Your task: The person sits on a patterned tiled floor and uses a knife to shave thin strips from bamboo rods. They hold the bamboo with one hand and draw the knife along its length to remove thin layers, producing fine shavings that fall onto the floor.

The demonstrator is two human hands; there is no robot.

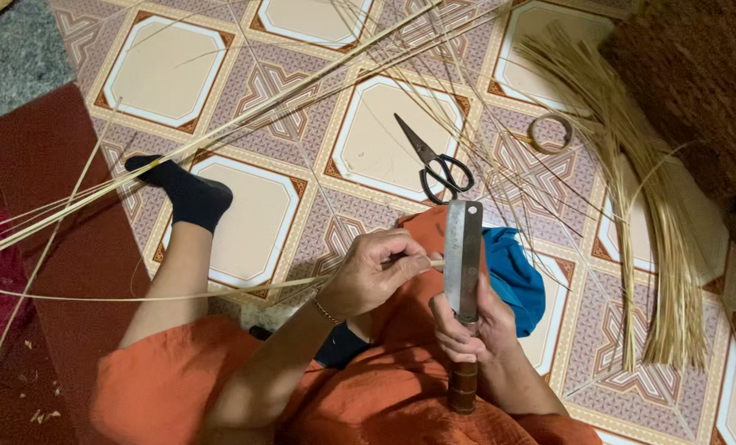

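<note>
Orange cloth (368, 404) of the person's clothing fills the near bottom edge, over the lap. Right hand (471, 317) is wrapped tight round the knife (463, 272): wooden handle (464, 387) pointing back toward the body, flat steel blade upright and aimed away. Left hand (376, 272) pinches a thin bamboo strip (178, 295) between thumb and fingers, closed on it, fingertips right up against the blade's left face. Strip meets the blade there and trails off left in a long shallow curve past the lower leg. Thin bracelet (327, 311) on the left wrist. Blue cloth (512, 276) sits just right of the blade, on the knee.

Further out: foot in a black sock (188, 194) resting on the patterned tile floor (170, 74). Black-handled scissors (434, 161) lie closed on the tiles just beyond the blade tip. Long bundle of bamboo strips (244, 124) runs diagonally from left edge to top centre, crossing over the foot. Right side: sheaf of fine pale splints (648, 214) fanned on the floor, a small ring of coiled strip (549, 133) near its top. Brown woven mat (697, 74) in the far right corner.
</note>
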